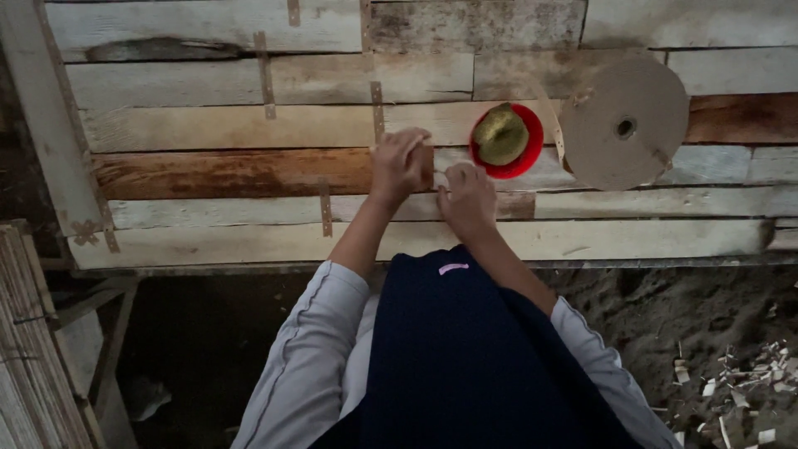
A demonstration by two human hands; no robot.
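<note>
Nearest the camera is the person's dark blue garment (465, 357), with light grey sleeves (307, 357) reaching forward on both sides. Below the desk edge the ground is bare earth; wood chips (748, 391) lie scattered at lower right, and a bundle of thin slats (29, 349) stands at lower left.

The desk (208, 241) is built of rough, weathered wooden planks laid side by side, joined in places by short strips of brown paper tape (326, 208).

Both hands rest on the planks near the desk's middle, close together but not touching. The left hand (399, 166) is curled, fingers bent over a small brownish piece that is mostly hidden under it; what it is cannot be told. The right hand (467, 195) lies just beside it, fingers pressed down on a short pale strip of tape (455, 172) at its fingertips. Whether either hand actually clamps anything cannot be told from this view.

Just beyond the right hand stands a red bowl (525, 158), holding a yellowish-green sponge (500, 135). Just beside the bowl, further right, a large roll of brown paper tape (625, 125) lies flat on the desk, a loose end (553, 125) running down between roll and bowl.
</note>
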